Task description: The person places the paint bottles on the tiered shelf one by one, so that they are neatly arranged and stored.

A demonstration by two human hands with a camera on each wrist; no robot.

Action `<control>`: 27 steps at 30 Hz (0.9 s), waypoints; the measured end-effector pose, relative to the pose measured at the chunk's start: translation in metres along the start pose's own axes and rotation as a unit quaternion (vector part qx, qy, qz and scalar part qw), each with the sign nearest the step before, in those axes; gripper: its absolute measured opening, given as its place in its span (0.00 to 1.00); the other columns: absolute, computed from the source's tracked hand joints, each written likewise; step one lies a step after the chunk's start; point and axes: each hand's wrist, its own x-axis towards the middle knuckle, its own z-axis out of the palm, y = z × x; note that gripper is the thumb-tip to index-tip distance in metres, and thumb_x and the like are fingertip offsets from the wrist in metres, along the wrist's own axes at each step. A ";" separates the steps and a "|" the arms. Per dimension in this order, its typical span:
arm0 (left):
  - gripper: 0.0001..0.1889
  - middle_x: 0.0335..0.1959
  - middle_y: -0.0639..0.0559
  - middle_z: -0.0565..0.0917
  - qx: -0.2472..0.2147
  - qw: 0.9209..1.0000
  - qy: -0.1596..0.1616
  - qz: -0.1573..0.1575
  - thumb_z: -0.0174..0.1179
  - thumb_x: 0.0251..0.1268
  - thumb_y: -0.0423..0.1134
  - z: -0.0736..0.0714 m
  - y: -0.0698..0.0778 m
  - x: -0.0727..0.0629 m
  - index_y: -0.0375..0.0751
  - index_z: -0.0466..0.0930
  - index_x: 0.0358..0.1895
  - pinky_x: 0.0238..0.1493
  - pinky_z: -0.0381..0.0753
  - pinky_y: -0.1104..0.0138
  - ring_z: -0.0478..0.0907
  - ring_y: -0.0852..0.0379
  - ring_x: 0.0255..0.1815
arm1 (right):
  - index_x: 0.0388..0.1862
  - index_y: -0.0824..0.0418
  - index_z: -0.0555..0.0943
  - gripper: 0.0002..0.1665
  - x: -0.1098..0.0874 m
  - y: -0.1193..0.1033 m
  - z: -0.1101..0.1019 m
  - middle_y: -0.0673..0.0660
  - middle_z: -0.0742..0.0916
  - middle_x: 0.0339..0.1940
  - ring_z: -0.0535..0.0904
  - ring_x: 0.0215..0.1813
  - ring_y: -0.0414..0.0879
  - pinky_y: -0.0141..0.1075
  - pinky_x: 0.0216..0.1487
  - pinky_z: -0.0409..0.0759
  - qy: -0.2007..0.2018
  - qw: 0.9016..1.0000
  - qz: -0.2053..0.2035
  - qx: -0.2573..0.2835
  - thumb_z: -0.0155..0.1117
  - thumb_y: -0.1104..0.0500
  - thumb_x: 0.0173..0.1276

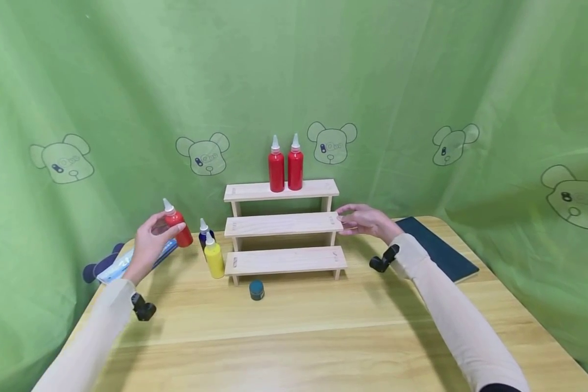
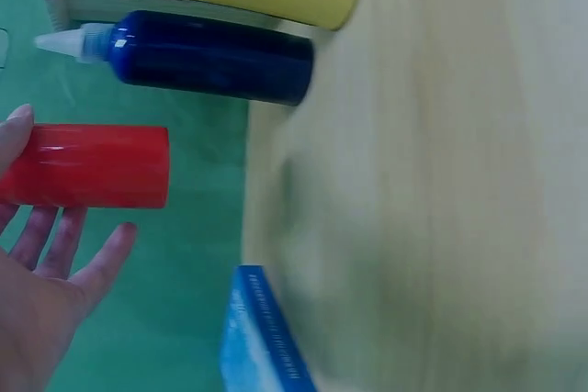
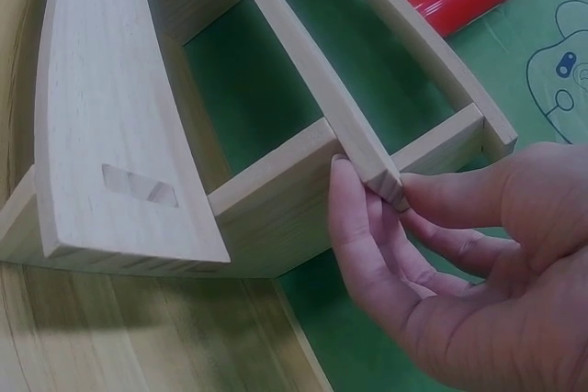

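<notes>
My left hand [image 1: 147, 245] grips a red squeeze bottle [image 1: 183, 237] with a white pointed cap, lifted above the table. In the left wrist view the red bottle [image 2: 101, 167] has its lower end free of the fingers. On the right, my right hand [image 3: 459, 273] pinches the end of the middle board of a three-step wooden display rack [image 1: 284, 224] between thumb and fingers. Two more bottles, a left red one [image 1: 276, 173] and a right red one [image 1: 295, 171], stand upright on the top step. The middle and bottom steps hold nothing.
Left of the rack stand a yellow bottle [image 1: 214, 262] and a dark blue bottle [image 2: 211, 57]. A small dark teal jar [image 1: 257, 290] sits before the rack. A blue-and-white box [image 1: 115, 269] and a purple object [image 1: 100, 265] lie far left, a dark flat book [image 1: 436, 250] at right.
</notes>
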 end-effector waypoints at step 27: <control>0.36 0.64 0.50 0.79 -0.055 0.996 -0.058 0.033 0.68 0.73 0.48 -0.011 0.077 0.037 0.45 0.66 0.79 0.52 0.89 0.66 0.80 0.66 0.54 | 0.79 0.73 0.57 0.33 0.002 -0.002 0.000 0.57 0.85 0.45 0.87 0.42 0.45 0.40 0.58 0.88 -0.007 1.000 0.003 -0.008 0.53 0.71 0.80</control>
